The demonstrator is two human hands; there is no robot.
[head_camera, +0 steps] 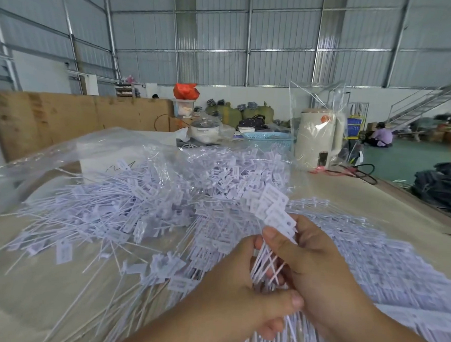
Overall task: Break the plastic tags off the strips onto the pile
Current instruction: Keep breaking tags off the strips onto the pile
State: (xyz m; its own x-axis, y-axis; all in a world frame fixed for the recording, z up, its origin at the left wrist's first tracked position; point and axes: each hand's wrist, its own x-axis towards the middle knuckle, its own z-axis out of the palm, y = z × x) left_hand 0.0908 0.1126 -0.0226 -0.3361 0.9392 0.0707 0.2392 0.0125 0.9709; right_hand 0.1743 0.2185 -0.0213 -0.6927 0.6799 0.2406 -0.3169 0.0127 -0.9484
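Although a broad pile (171, 194) of loose white tags already spreads over the middle of the tabletop (348, 193), the head view suggests the job is well short of done: a thick bank of unbroken strips (396, 271) lies stacked at the right, running from beside the hands to the near edge, and more lie under the wrists. Both hands are closed on one strip (271, 223), held just above the near side of the pile. The right hand (326, 270) pinches it with thumb and fingers just below the row of flat tags, which stand up and lean away; the left hand (229, 283) wraps the bundle of thin tails lower down, its fingers curled shut around them. I judge a snap is in hand, with that strip's tags yet to fall. A clear bag (63, 157) lies crumpled behind the pile. The tabletop is pale and smooth, bare at the near left. Farther back stand a cream kettle (317, 139) in clear wrap, a blue basket (270, 139), a small lidded pot (204, 129) and a brown board (65, 120) on edge. The room is a large shed with grey sheet-metal walls, a green floor at the right, a metal stair (429, 100), sacks along the far wall, and a person (381, 136) seated on the floor in the distance.
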